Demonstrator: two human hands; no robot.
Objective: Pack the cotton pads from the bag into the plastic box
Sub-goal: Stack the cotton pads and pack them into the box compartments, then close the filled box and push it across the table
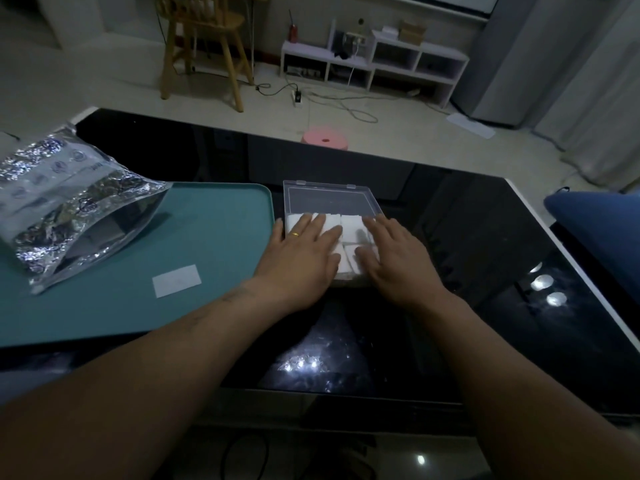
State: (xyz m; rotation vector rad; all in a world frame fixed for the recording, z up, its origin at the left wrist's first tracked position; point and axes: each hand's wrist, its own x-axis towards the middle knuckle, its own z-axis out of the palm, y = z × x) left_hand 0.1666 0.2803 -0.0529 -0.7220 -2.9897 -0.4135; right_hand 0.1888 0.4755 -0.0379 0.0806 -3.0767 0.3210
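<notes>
A clear plastic box lies on the black table with its lid opened flat toward the far side. White cotton pads fill its near half. My left hand lies flat on the left pads, fingers straight, a gold ring on one finger. My right hand presses flat on the right pads. A silver foil bag lies on its side at the left, its mouth open toward the box. One loose cotton pad lies on the teal mat.
A teal mat covers the table's left part, under the bag. The glossy black table extends right and toward me. A blue cushion sits at the right edge. A pink stool stands on the floor beyond the table.
</notes>
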